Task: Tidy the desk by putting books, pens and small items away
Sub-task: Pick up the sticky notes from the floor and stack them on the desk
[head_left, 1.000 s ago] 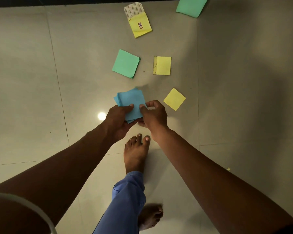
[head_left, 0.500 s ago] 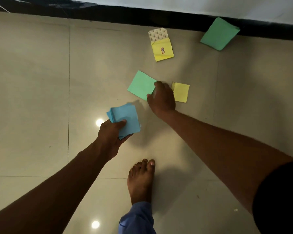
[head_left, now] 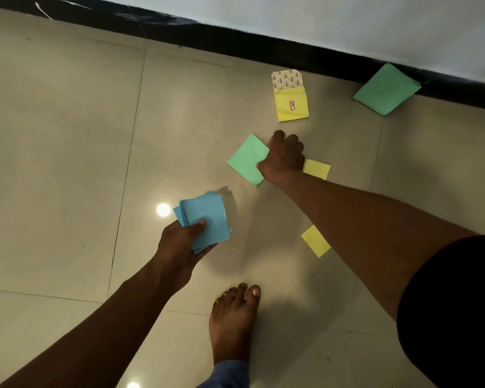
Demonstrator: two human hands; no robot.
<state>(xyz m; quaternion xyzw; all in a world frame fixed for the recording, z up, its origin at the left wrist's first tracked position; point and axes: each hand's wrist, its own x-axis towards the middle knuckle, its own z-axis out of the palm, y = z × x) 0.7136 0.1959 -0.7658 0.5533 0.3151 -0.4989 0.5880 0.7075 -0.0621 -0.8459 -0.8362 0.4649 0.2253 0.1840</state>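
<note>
Here, left hand (head_left: pixel 179 242) grips a small stack of blue sticky notes (head_left: pixel 205 219), thumb curled over the top sheet, fingers underneath; the stack is fanned a little and held above the tiled floor (head_left: pixel 67 163), not touching it. Right hand (head_left: pixel 284 158) reaches forward, fingers curled down, pinching the right edge of a green sticky-note pad (head_left: pixel 247 161); thumb lies on its near corner. Cannot tell if the pad is lifted or lying flat on the floor.

Counts: 1 blue stack, in the left hand. 2 green pads: the 1 in the right hand, and 1 more (head_left: pixel 385 89) leaning against the black skirting (head_left: pixel 235 43) at upper right. 3 yellow items: an opened yellow pad with patterned backing flap (head_left: pixel 291 103) just beyond the right hand, a yellow pad (head_left: pixel 317 169) partly hidden behind the right wrist, and a single yellow note (head_left: pixel 315 240) beside the right forearm, well apart from the others.

1 bare foot (head_left: pixel 233 323) on the floor near bottom centre, blue trouser hem (head_left: pixel 227 373) above it.
</note>
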